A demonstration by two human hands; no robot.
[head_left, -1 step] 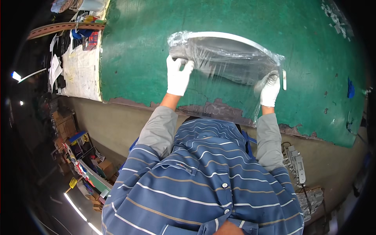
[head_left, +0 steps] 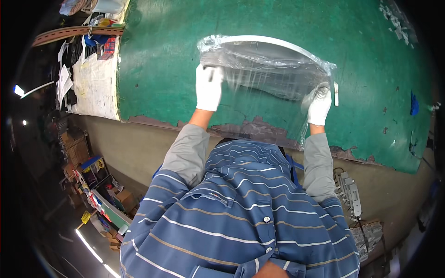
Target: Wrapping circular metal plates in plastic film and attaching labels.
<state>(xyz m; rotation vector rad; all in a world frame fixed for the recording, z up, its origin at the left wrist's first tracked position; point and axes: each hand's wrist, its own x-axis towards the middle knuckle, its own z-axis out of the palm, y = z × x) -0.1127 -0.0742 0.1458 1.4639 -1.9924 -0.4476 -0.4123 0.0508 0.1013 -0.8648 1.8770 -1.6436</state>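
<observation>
A dark, curved panel (head_left: 271,52) with a pale rounded rim on its far side lies on the green worktable, partly covered by clear plastic film (head_left: 259,76). The film is bunched at the panel's left end and hangs loosely toward the table's near edge. At the left end, my left hand (head_left: 208,90), in a white glove, has its fingers drawn together on the film. My gloved right hand (head_left: 319,105) pinches film at the right end, thumb on top. What lies beneath the fingertips of both hands is hidden.
The green worktable (head_left: 162,83) has a worn, peeling near edge. White sheeting (head_left: 95,88) and clutter lie at its left. A small white strip (head_left: 336,94) sits right of my right hand, and a blue scrap (head_left: 414,104) farther right. A power strip (head_left: 351,197) is below the table.
My left hand's fingers have closed together, and the hand has shifted slightly left. The film by it has moved a little. My right hand stays nearly in place.
</observation>
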